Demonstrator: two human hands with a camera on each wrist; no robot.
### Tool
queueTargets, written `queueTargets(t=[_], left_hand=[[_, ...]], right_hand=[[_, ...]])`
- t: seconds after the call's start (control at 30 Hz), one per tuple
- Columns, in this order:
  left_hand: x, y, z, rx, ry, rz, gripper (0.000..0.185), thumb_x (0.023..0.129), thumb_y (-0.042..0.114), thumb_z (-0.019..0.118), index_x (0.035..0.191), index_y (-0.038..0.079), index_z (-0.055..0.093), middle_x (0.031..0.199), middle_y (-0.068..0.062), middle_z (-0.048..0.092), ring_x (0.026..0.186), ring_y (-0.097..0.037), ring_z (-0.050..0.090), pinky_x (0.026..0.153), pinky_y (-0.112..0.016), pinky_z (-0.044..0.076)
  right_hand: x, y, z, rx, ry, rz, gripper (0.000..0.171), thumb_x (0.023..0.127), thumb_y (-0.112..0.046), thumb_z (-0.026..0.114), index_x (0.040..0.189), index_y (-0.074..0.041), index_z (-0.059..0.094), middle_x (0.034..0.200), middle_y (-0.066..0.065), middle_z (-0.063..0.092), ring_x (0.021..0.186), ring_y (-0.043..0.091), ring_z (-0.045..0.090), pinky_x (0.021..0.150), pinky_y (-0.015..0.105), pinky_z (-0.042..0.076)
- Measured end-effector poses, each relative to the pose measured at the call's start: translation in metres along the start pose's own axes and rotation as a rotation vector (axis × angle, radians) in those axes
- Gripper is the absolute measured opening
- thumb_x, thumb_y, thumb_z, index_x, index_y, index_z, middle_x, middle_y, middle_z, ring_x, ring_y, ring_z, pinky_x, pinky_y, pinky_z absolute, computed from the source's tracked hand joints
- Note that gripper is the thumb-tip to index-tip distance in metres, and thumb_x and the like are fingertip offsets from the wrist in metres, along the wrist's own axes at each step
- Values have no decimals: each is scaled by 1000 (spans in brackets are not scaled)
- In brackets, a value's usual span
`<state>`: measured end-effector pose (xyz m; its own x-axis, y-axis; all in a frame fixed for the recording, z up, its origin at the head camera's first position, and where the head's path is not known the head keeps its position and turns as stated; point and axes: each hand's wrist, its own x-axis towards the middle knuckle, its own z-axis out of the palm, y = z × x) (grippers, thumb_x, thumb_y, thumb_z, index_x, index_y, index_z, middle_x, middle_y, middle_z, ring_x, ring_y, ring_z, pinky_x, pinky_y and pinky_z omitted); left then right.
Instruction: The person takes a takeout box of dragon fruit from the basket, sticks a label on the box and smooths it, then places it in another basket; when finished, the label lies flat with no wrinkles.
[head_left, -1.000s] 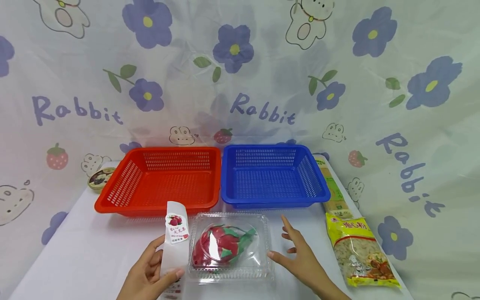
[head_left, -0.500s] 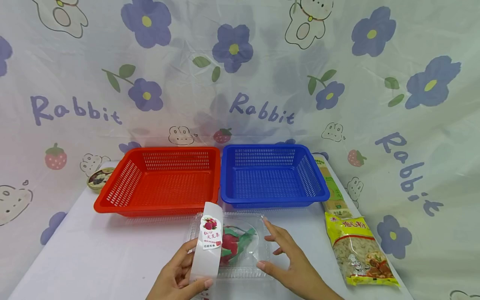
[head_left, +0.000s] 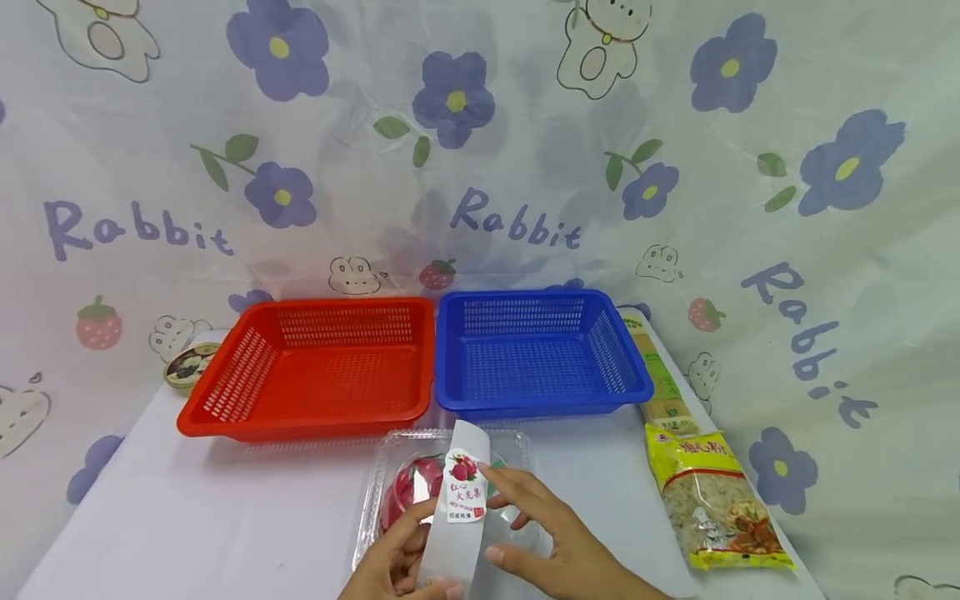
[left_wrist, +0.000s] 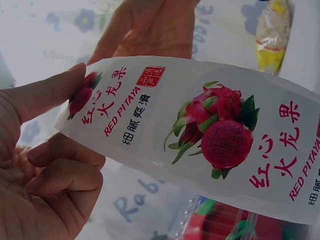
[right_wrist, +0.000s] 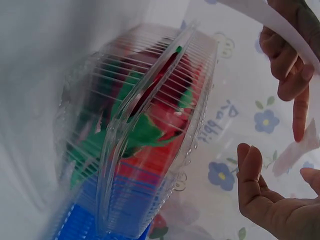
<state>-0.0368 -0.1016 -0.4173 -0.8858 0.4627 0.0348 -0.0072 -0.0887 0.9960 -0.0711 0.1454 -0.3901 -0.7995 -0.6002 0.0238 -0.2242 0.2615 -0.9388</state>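
A: What has moved since a second ago?

B: The white paper label strip with a red pitaya picture [head_left: 457, 508] has travelled from the left of the clear plastic clamshell box holding a red dragon fruit [head_left: 408, 492] to right over its middle. Both hands have come in with it.

A: Who holds the strip?

B: The left hand [head_left: 393, 567] pinches its lower part, thumb on the printed face and fingers curled behind; the left wrist view shows that grip [left_wrist: 45, 150] and the label [left_wrist: 200, 130] close up. The right hand [head_left: 551, 542] is spread, fingers relaxed and straight, fingertips at the strip's right edge. Whether they press the paper or only touch it, I cannot tell.

A: And the box itself?

B: It lies on the white tabletop [head_left: 225, 517], lid closed, just in front of the red slotted plastic basket [head_left: 315, 371] and the blue slotted plastic basket [head_left: 536, 354], where those two meet. In the right wrist view the box [right_wrist: 140, 135] fills the frame, with the right hand's fingers [right_wrist: 250, 175] apart from its rim.

A: What else is near the box?

B: Well to its right lies a yellow bag of dried noodles [head_left: 712, 500], with a long tan packet [head_left: 660, 375] behind that. Far to its left, past the red basket, sits a small round tin [head_left: 186, 367].
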Motion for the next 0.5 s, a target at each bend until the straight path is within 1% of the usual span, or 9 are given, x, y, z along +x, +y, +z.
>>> queueTargets(t=[0.07, 0.13, 0.2, 0.27, 0.37, 0.43, 0.5], left_hand=[[0, -7, -1, 1, -38, 74, 64, 92, 2, 67, 148, 13, 38, 122, -17, 67, 92, -11, 69, 79, -29, 59], [2, -15, -2, -35, -88, 146, 64, 93, -2, 63, 146, 25, 41, 125, -4, 67, 92, -9, 67, 78, -26, 57], [3, -23, -4, -86, -147, 217, 67, 93, -6, 58, 145, 34, 42, 127, 5, 65, 93, -8, 66, 77, -24, 56], [5, -29, -5, -132, -191, 265, 71, 92, -10, 54, 146, 34, 41, 130, 9, 63, 97, -10, 66, 79, -23, 55], [8, -32, -4, -167, -223, 313, 73, 90, -14, 51, 148, 29, 40, 131, 7, 62, 101, -11, 66, 82, -23, 55], [9, -31, -2, -174, -234, 331, 74, 90, -19, 47, 148, 27, 40, 132, 6, 62, 105, -12, 66, 84, -23, 54], [11, -30, 0, -175, -246, 332, 76, 90, -21, 45, 148, 27, 40, 133, 7, 61, 108, -12, 65, 87, -24, 54]], right_hand=[[2, -1, 2, 19, -27, 11, 63, 100, -27, 59, 155, -38, 30, 149, -4, 41, 120, 10, 51, 94, 28, 50], [3, -1, 4, 47, -48, 23, 63, 101, -27, 58, 155, -38, 30, 147, -2, 42, 120, 11, 51, 95, 28, 49], [4, -1, 5, 80, -64, 43, 62, 101, -28, 58, 155, -38, 30, 145, 0, 43, 120, 11, 50, 95, 28, 49], [5, -1, 6, 123, -76, 67, 61, 101, -28, 57, 155, -39, 31, 146, 2, 42, 118, 11, 51, 94, 27, 50], [6, 0, 7, 170, -84, 78, 59, 101, -27, 56, 154, -38, 33, 147, 6, 43, 114, 12, 53, 91, 26, 51], [7, 0, 7, 195, -86, 73, 58, 101, -26, 56, 154, -37, 33, 147, 9, 43, 111, 12, 54, 90, 25, 51], [8, 1, 7, 211, -86, 60, 58, 102, -24, 55, 154, -35, 34, 149, 10, 41, 110, 12, 54, 91, 24, 51]])
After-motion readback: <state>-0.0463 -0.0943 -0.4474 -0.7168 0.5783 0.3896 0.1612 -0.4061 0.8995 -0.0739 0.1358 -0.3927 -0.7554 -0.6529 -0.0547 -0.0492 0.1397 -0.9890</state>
